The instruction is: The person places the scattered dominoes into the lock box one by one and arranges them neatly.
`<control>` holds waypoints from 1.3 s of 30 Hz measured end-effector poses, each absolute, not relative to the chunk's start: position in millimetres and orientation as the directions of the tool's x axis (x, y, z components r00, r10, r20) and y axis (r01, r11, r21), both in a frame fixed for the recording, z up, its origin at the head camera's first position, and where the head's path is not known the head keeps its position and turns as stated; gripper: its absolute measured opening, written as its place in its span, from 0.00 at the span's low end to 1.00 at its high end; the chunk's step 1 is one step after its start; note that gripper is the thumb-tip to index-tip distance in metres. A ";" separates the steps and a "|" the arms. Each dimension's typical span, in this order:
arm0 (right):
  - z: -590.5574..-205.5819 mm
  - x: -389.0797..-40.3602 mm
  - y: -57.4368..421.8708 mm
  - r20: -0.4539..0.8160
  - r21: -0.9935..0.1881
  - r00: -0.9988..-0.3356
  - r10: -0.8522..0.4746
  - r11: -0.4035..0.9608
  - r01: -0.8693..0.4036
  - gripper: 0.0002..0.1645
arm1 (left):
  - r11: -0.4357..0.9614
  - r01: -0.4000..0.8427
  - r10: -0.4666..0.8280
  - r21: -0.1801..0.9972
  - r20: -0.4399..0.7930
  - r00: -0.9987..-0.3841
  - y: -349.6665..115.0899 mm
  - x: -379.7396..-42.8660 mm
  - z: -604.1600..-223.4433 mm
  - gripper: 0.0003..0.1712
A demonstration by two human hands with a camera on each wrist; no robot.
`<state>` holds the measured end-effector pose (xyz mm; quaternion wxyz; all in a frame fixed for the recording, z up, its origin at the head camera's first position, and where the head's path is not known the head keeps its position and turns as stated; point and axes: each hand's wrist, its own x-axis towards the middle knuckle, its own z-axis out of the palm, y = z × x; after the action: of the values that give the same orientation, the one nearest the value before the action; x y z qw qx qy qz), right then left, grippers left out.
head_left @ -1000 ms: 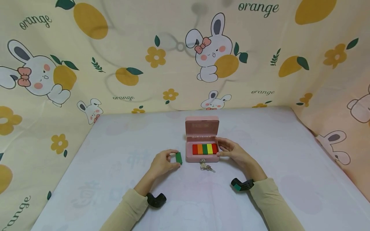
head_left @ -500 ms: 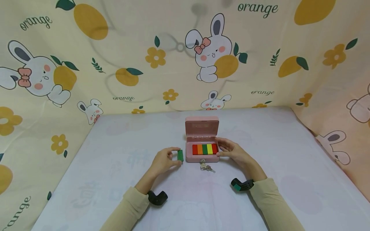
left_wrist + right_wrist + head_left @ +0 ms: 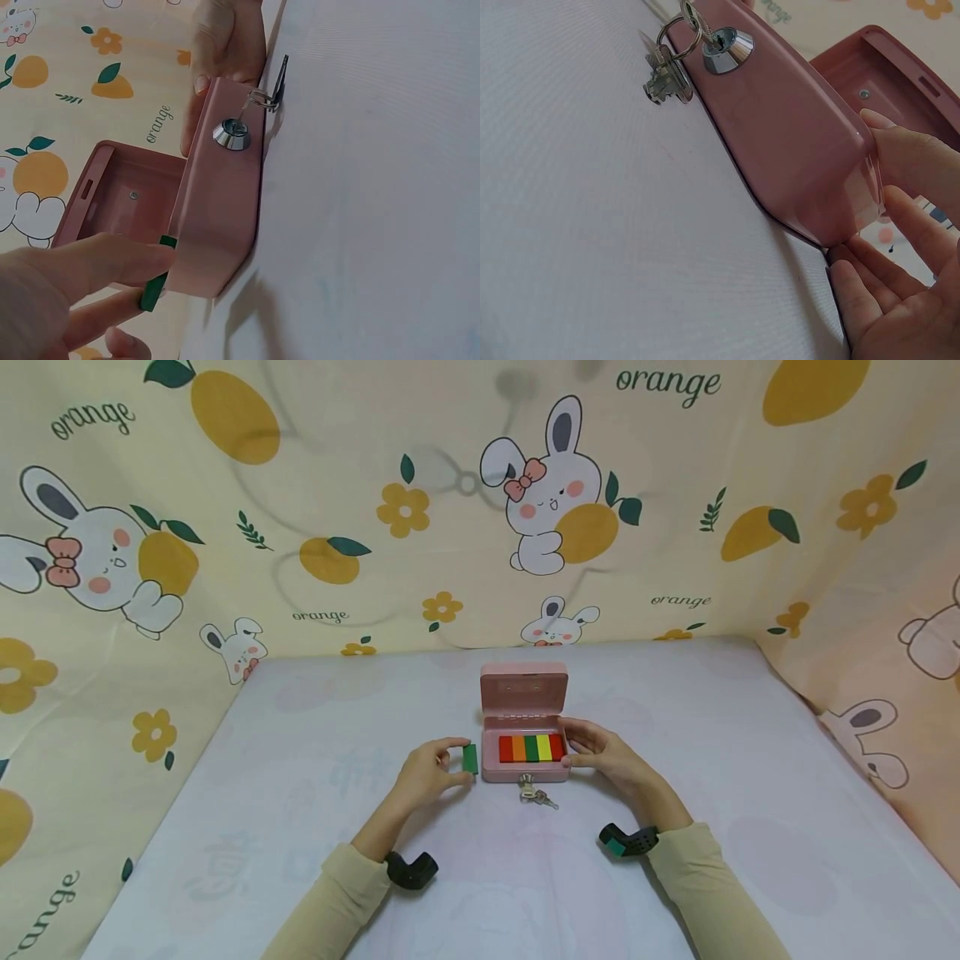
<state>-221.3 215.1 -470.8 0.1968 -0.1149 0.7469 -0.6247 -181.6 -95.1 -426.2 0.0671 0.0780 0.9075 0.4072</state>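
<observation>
A pink metal lock box (image 3: 506, 773) stands on the table with its lid (image 3: 523, 691) raised. Inside lies a row of coloured blocks (image 3: 519, 748): red, orange, green, yellow and red. Between thumb and fingers, my left hand (image 3: 425, 772) pinches a green block (image 3: 470, 759) by its ends, just left of the box. That green block (image 3: 156, 288) overlaps the box's end wall in the left wrist view. My right hand (image 3: 609, 758) holds the right end of the box, thumb (image 3: 904, 154) at its upper edge and other fingers against the side and lower corner.
Keys (image 3: 542, 795) on a ring hang from the lock (image 3: 232, 135) at the front of the box. A white cloth (image 3: 300, 818) covers the table. Behind it rises a printed curtain (image 3: 450, 568) with rabbits and oranges.
My left hand has moved slightly right and away from me, bringing the green block closer to the box; the block now stands more upright in view. My right hand and the box stay put.
</observation>
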 end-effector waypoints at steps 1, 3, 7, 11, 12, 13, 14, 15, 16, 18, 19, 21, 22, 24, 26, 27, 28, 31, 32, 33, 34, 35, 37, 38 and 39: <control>-470.9 -221.4 215.2 -0.144 -0.980 -0.895 -0.421 0.188 0.069 0.43 | 0.657 0.091 0.197 0.749 -0.054 -0.979 -94.9 -181.8 -426.2 0.28; -471.3 -221.7 215.2 -0.140 -0.981 -0.895 -0.423 0.181 0.068 0.43 | 0.658 0.096 0.197 0.747 -0.048 -0.979 -94.5 -182.4 -426.4 0.28; -471.7 -221.8 214.7 -0.135 -0.982 -0.896 -0.422 0.176 0.065 0.43 | 0.654 0.099 0.196 0.750 -0.041 -0.980 -92.9 -184.3 -426.2 0.28; -471.0 -221.4 214.0 -0.143 -0.981 -0.899 -0.413 0.181 0.073 0.42 | 0.645 0.108 0.201 0.757 -0.031 -0.979 -90.5 -185.9 -425.3 0.27; -470.8 -221.4 213.9 -0.144 -0.980 -0.899 -0.413 0.183 0.073 0.42 | 0.643 0.113 0.204 0.758 -0.027 -0.979 -89.9 -186.1 -425.1 0.27; -470.6 -221.3 213.9 -0.147 -0.980 -0.900 -0.411 0.185 0.075 0.42 | 0.639 0.114 0.207 0.760 -0.027 -0.978 -89.4 -186.1 -424.4 0.27; -470.6 -221.3 213.9 -0.148 -0.980 -0.900 -0.410 0.186 0.077 0.42 | 0.637 0.121 0.211 0.761 -0.021 -0.977 -89.0 -186.2 -424.2 0.27; -470.7 -221.4 214.0 -0.148 -0.979 -0.900 -0.411 0.187 0.076 0.42 | 0.635 0.127 0.215 0.762 -0.016 -0.976 -88.7 -186.5 -424.3 0.27; -470.8 -221.5 214.1 -0.148 -0.979 -0.899 -0.411 0.187 0.075 0.42 | 0.634 0.134 0.220 0.762 -0.011 -0.975 -88.3 -186.9 -424.3 0.27; -471.0 -221.6 214.2 -0.147 -0.980 -0.899 -0.412 0.186 0.075 0.42 | 0.632 0.138 0.226 0.762 -0.011 -0.974 -87.4 -187.9 -424.5 0.27; -471.1 -221.6 214.4 -0.147 -0.980 -0.899 -0.412 0.186 0.075 0.42 | 0.631 0.137 0.227 0.763 -0.013 -0.974 -86.9 -188.5 -424.8 0.27; -471.3 -221.8 214.4 -0.145 -0.980 -0.899 -0.414 0.183 0.073 0.42 | 0.633 0.131 0.227 0.763 -0.021 -0.974 -85.7 -190.0 -425.5 0.27; -471.4 -221.8 214.5 -0.144 -0.981 -0.899 -0.414 0.181 0.074 0.42 | 0.632 0.126 0.226 0.765 -0.027 -0.974 -85.1 -190.8 -425.6 0.28; -471.5 -221.9 214.6 -0.144 -0.981 -0.899 -0.414 0.178 0.075 0.42 | 0.632 0.113 0.220 0.767 -0.038 -0.975 -84.0 -191.9 -425.7 0.28; -471.7 -221.9 215.0 -0.143 -0.982 -0.898 -0.415 0.174 0.077 0.43 | 0.630 0.105 0.216 0.769 -0.044 -0.975 -83.0 -192.4 -425.3 0.28; -471.9 -222.0 215.2 -0.143 -0.982 -0.898 -0.417 0.171 0.076 0.43 | 0.629 0.103 0.214 0.771 -0.044 -0.976 -82.5 -192.6 -425.1 0.28; -472.0 -222.0 215.4 -0.142 -0.983 -0.897 -0.418 0.168 0.077 0.43 | 0.628 0.101 0.213 0.772 -0.045 -0.976 -82.2 -192.8 -424.8 0.28; -471.9 -222.0 215.5 -0.142 -0.983 -0.896 -0.420 0.166 0.077 0.44 | 0.625 0.101 0.212 0.774 -0.044 -0.976 -81.3 -193.1 -424.2 0.27; -471.8 -222.1 215.4 -0.142 -0.983 -0.896 -0.421 0.168 0.077 0.44 | 0.625 0.102 0.213 0.774 -0.043 -0.976 -81.0 -193.2 -424.0 0.27; -471.7 -222.1 215.4 -0.141 -0.983 -0.896 -0.422 0.169 0.076 0.44 | 0.626 0.104 0.213 0.773 -0.042 -0.976 -80.8 -193.6 -424.1 0.27; -471.6 -222.0 215.4 -0.141 -0.982 -0.895 -0.423 0.172 0.074 0.44 | 0.627 0.105 0.215 0.772 -0.042 -0.976 -80.6 -193.8 -424.0 0.27; -471.5 -221.9 215.4 -0.142 -0.982 -0.895 -0.423 0.174 0.074 0.43 | 0.628 0.106 0.216 0.771 -0.042 -0.975 -80.3 -194.1 -423.9 0.27; -471.3 -221.8 215.5 -0.143 -0.981 -0.895 -0.423 0.179 0.072 0.43 | 0.631 0.110 0.219 0.768 -0.041 -0.975 -79.9 -194.7 -424.2 0.27; -471.2 -221.7 215.6 -0.144 -0.981 -0.895 -0.423 0.180 0.073 0.42 | 0.633 0.113 0.221 0.766 -0.038 -0.974 -79.7 -195.1 -424.3 0.27; -470.9 -221.5 215.5 -0.145 -0.981 -0.895 -0.422 0.182 0.073 0.42 | 0.633 0.117 0.223 0.765 -0.036 -0.974 -79.4 -195.5 -424.3 0.27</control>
<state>-221.5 215.5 -470.9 0.1968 -0.1176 0.7431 -0.6287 -195.5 -79.4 -424.3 0.0637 0.0943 0.9013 0.4180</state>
